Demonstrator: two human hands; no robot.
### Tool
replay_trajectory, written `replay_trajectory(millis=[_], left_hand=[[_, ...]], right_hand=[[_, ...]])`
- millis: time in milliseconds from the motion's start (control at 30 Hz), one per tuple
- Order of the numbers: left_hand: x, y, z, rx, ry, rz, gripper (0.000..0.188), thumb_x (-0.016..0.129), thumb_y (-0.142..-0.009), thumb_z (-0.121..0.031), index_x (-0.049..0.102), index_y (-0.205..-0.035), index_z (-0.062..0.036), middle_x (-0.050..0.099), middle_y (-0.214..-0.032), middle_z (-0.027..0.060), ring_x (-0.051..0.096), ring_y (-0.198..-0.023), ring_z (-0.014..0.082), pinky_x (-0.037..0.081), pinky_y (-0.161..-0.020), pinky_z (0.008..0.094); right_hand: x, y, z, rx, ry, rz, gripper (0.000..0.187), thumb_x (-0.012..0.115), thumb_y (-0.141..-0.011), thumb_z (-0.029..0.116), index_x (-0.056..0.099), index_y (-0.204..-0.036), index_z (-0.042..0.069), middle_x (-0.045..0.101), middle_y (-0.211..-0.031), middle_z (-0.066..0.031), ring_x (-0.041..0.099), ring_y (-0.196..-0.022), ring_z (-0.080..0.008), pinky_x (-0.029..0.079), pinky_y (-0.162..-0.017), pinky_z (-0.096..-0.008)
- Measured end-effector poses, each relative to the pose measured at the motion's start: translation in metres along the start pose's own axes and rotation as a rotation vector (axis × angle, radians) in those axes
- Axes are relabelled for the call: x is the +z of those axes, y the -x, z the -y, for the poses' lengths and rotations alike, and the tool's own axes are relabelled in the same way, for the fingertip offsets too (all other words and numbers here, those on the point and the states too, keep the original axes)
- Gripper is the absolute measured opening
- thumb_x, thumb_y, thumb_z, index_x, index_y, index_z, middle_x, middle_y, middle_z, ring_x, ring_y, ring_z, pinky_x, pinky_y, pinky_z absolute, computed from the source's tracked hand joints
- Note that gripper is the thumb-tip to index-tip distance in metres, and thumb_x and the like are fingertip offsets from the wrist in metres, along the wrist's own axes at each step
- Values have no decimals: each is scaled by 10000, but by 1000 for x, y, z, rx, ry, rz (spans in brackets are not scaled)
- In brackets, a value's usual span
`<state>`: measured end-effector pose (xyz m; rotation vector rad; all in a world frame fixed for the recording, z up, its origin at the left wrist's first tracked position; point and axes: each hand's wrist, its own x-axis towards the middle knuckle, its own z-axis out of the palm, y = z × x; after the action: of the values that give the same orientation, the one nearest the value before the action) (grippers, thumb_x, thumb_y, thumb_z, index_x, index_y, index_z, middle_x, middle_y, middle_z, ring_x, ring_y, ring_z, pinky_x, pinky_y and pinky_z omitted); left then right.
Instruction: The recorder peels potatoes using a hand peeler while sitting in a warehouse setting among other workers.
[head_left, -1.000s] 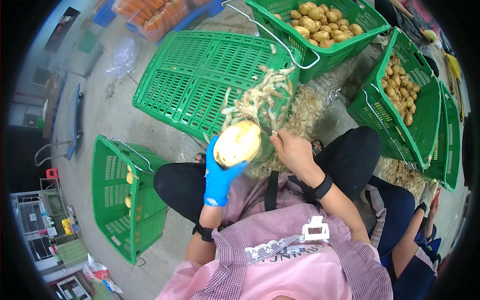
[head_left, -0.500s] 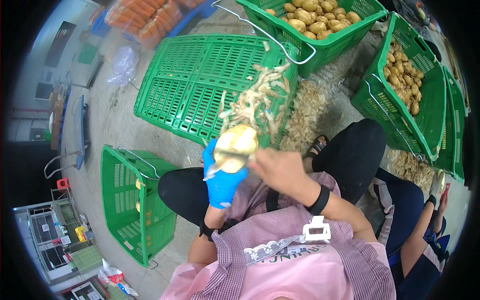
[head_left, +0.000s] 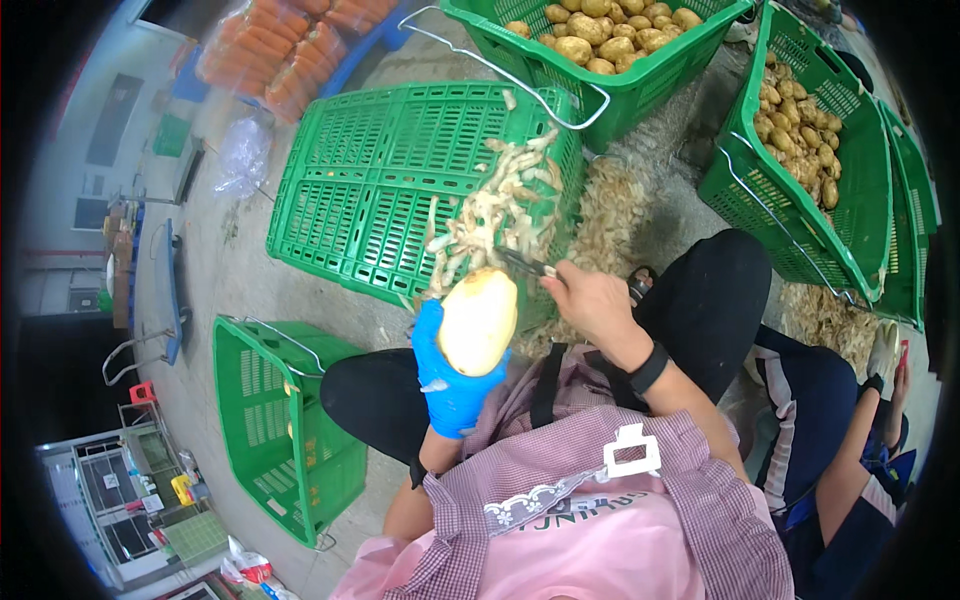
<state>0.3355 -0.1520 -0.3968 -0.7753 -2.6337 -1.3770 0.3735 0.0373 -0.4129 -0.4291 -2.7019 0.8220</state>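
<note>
My left hand (head_left: pixel 452 385), in a blue glove, is closed around a large peeled potato (head_left: pixel 480 325) with a pale yellow surface. Bare, my right hand (head_left: pixel 597 308) grips the handle of a dark peeler (head_left: pixel 525 263), whose blade points up and left, apart from the potato. Just beyond both hands, a heap of potato peelings (head_left: pixel 500 210) lies on the right part of an overturned green crate (head_left: pixel 345 190). More peelings (head_left: pixel 610 205) cover the floor beside that crate.
Green crates of unpeeled potatoes stand at the far side (head_left: pixel 600 100) and at the right (head_left: pixel 860 190). Left of my knee is another green crate (head_left: pixel 320 430) with a few potatoes. Bagged carrots (head_left: pixel 270 50) lie far left. A co-worker (head_left: pixel 800 420) sits close on my right.
The peeler has lifted off the potato and moved away to the upper right with my right hand. In my left hand, the potato now stands more upright and shows a smooth peeled side.
</note>
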Motion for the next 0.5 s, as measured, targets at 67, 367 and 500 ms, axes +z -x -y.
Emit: replay_trajectory(millis=[67,367,500], left_hand=[[1,-3,-1,24,-9,-1,840,763,-511,-108,300,-1201,15,382,-1118,159,429,-1040,278,374,-884,366],[-4,-6,-9,57,25,100,770,750,-517,-86,340,-1162,-4,402,-1084,146,445,-1000,286,377,-861,361],[-9,-18,-15,10,-4,274,740,753,-509,-98,370,-1137,-19,424,-1074,160,442,-1013,326,372,-878,366]], right_hand=[[-4,10,7,-7,-72,-4,219,541,-780,286,467,-713,91,527,-534,-87,533,-448,-251,390,-367,-347],[-1,0,-6,126,-59,40,239,512,-798,307,503,-729,78,524,-527,-125,547,-503,-303,408,-430,-389],[-22,12,25,-98,-229,-36,230,553,-771,301,494,-711,87,520,-531,-102,534,-478,-288,398,-430,-373]])
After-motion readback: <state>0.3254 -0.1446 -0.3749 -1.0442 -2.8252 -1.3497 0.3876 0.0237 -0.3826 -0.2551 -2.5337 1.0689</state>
